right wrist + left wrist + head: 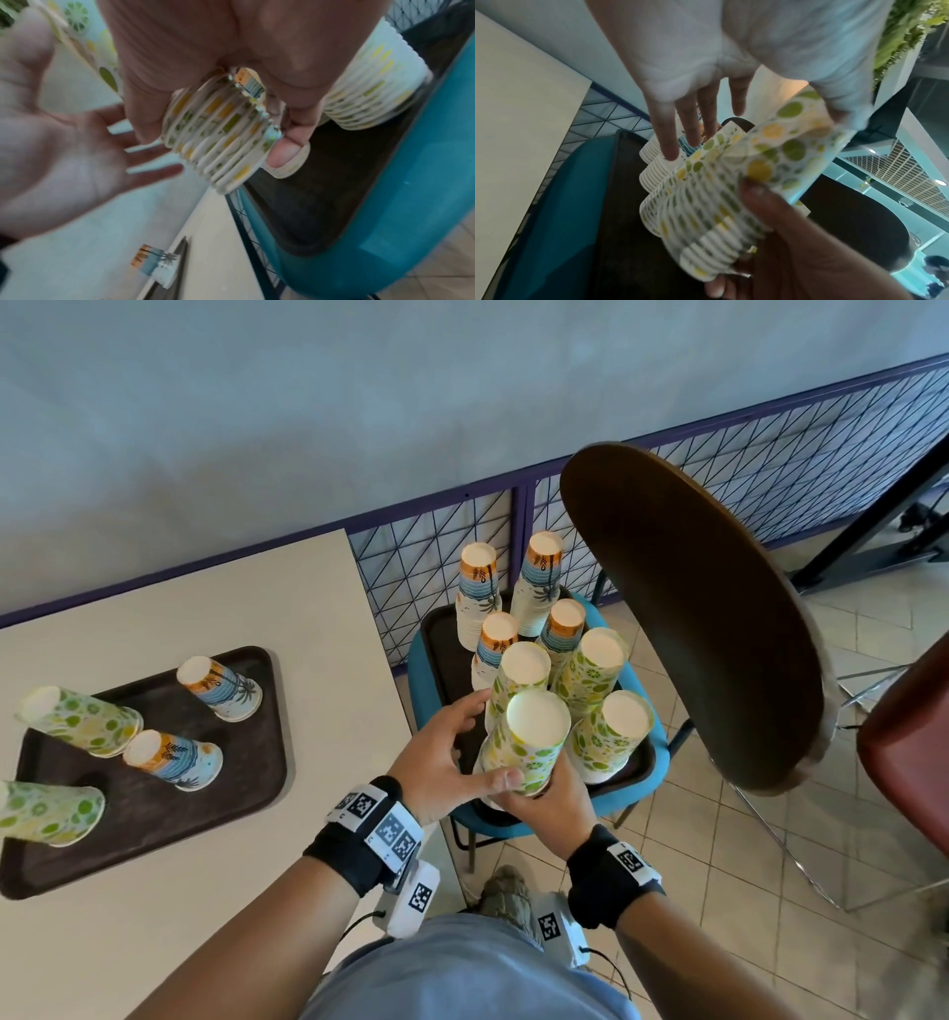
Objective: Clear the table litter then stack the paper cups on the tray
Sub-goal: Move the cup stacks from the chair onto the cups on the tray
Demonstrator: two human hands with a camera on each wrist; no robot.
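On the dark tray (440,654) on the blue chair seat (424,695) stand several upside-down stacks of paper cups, some lime-patterned (590,677), some palm-printed (480,598). My right hand (544,806) grips the nearest lime stack (534,742) round its lower rims (218,140), tilted and lifted off the tray. My left hand (452,752) is beside it with straight, spread fingers (670,142), its thumb resting against the stack's side (795,142). A second brown tray (154,819) on the table carries single upturned cups, lime (82,721) and palm-printed (221,688).
The beige table (318,618) ends just left of the chair. A brown chair back (693,618) rises right of the stacks. A purple wire fence (436,546) runs behind, a red seat (914,742) is at the far right, and tiled floor lies below.
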